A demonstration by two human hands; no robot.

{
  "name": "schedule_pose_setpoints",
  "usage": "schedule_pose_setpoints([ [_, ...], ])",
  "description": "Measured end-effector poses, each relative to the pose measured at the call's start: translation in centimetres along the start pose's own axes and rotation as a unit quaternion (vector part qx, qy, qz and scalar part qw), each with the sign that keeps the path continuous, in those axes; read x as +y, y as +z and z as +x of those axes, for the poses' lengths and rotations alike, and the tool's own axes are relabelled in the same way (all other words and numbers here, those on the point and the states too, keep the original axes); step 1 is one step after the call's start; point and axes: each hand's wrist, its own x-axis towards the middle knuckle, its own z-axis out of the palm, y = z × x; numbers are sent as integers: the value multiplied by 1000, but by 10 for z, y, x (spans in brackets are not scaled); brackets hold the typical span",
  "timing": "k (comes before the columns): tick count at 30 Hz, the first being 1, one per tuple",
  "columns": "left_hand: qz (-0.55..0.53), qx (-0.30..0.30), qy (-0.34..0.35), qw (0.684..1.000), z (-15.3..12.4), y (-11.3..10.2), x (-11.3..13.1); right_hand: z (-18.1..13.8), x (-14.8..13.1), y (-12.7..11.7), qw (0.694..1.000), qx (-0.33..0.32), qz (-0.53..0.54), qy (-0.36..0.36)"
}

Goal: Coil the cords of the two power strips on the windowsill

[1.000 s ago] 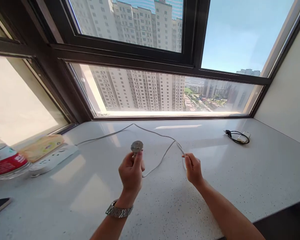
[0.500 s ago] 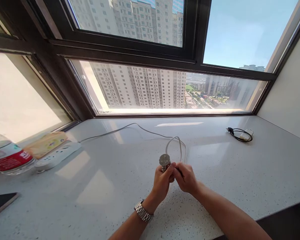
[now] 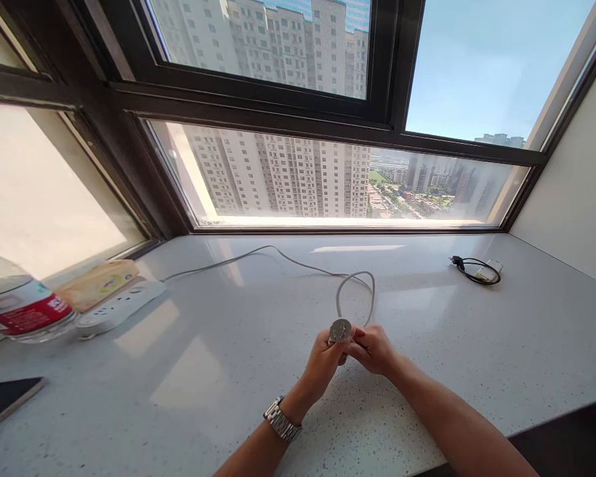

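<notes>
My left hand [image 3: 324,363], with a metal-band watch on its wrist, is closed around a whitish three-pin plug [image 3: 340,330]. The pins face up toward me. Beside it, my right hand [image 3: 375,348] is closed, with thumb and fingertips pinched together right next to the plug. The light grey power cord [image 3: 338,295] makes a loop just beyond both hands and runs down behind them; the right fingers seem to grip it, though the grip is partly hidden. From the loop the cord trails left across the counter to a white power strip [image 3: 124,306].
A large water bottle [image 3: 30,308] with a red label and a soft yellowish packet [image 3: 97,283] are by the strip. A dark flat device [image 3: 7,401] lies front left. Back right, a black cable [image 3: 477,271] is beside a small white adapter. Windows border the speckled counter [image 3: 203,397].
The plug has shifted slightly right and its pin face has turned more toward me. My right fingers have gone from a fist to a pinch beside the plug. The cord loop has become wider.
</notes>
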Motion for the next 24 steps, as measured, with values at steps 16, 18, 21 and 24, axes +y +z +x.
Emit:
schedule_pose_setpoints([
  [16,-298,85,200,929,-25,-46,96,11,32,-28,996,13,-59,60],
  [18,-283,111,240,922,-37,-63,115,12,41,-41,996,45,-34,69],
  [21,-235,152,293,914,-56,-81,136,9,56,-63,989,109,2,99],
  [24,-161,199,344,903,-71,-86,148,1,70,-85,977,159,16,141],
])
